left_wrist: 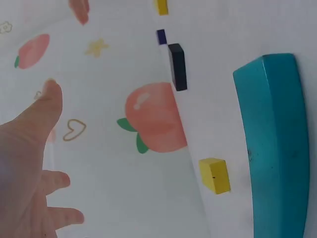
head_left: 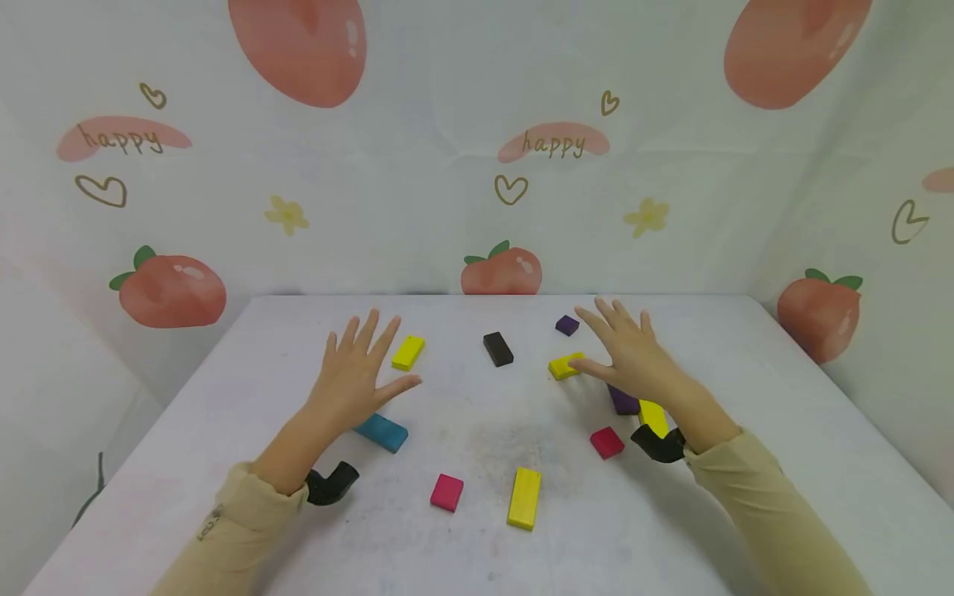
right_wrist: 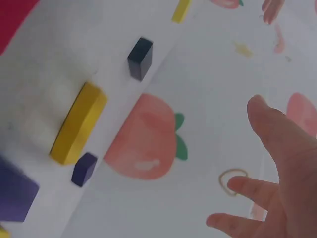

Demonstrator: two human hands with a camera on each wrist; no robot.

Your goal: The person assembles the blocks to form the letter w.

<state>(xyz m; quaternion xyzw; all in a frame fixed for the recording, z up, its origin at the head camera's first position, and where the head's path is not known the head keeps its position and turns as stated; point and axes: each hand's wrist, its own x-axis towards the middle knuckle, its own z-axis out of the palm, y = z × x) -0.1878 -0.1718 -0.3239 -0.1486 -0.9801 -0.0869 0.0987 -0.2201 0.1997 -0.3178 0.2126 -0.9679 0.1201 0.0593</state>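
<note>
My left hand (head_left: 350, 377) is raised over the left side of the table with its fingers spread, holding nothing. Below it lies a blue block (head_left: 383, 432), partly hidden by the hand in the head view and large in the left wrist view. Over the right side, my right hand (head_left: 633, 356) is also spread and holds nothing. Around it lie a yellow block (head_left: 564, 367), a small purple block (head_left: 567, 325), a larger purple block (head_left: 624, 401), another yellow block (head_left: 653, 418) and a red block (head_left: 607, 443); the hand and wrist partly cover some of these.
At the back lie a black block (head_left: 498, 349) and a yellow block (head_left: 407, 353). Nearer the front are a red block (head_left: 447, 492) and a yellow block (head_left: 524, 498). The white table (head_left: 298, 546) meets a printed cloth (head_left: 402, 182) behind. A black curved piece sits at each wrist.
</note>
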